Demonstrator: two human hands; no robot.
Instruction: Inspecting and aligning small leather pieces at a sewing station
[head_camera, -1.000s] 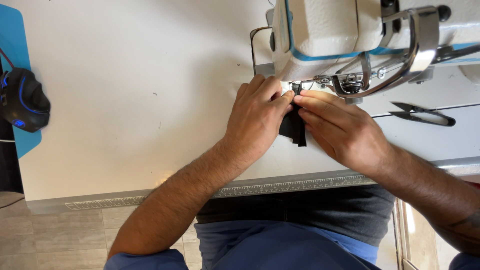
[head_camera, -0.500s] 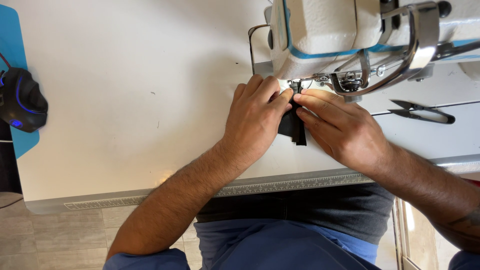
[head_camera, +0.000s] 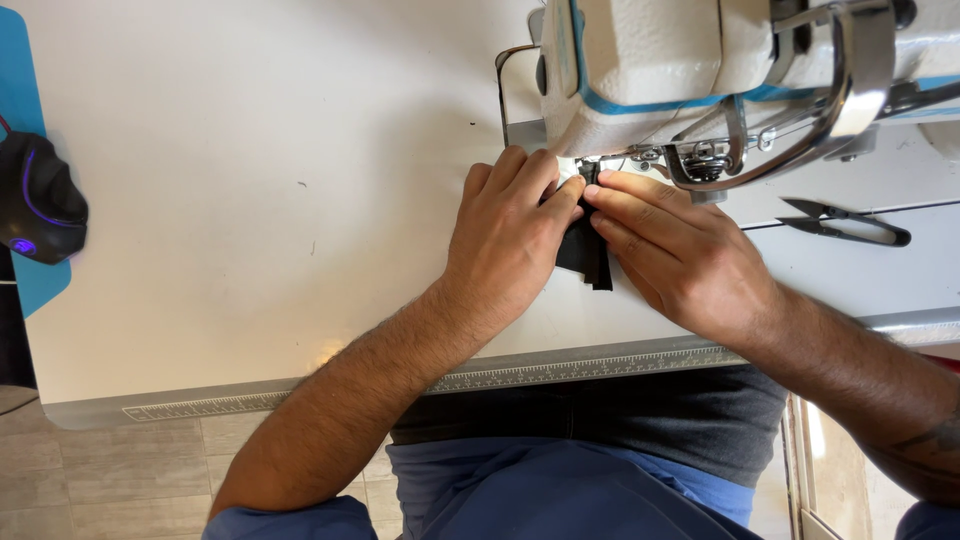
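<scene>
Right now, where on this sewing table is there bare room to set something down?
The widest bare patch of the white table lies between the black device at the left edge and the left hand. It is crowded under the sewing machine, where both hands pinch the black fabric. Thread snips lie beyond the right hand.

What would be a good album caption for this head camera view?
Left hand and right hand press a small black fabric piece under a white sewing machine.
</scene>
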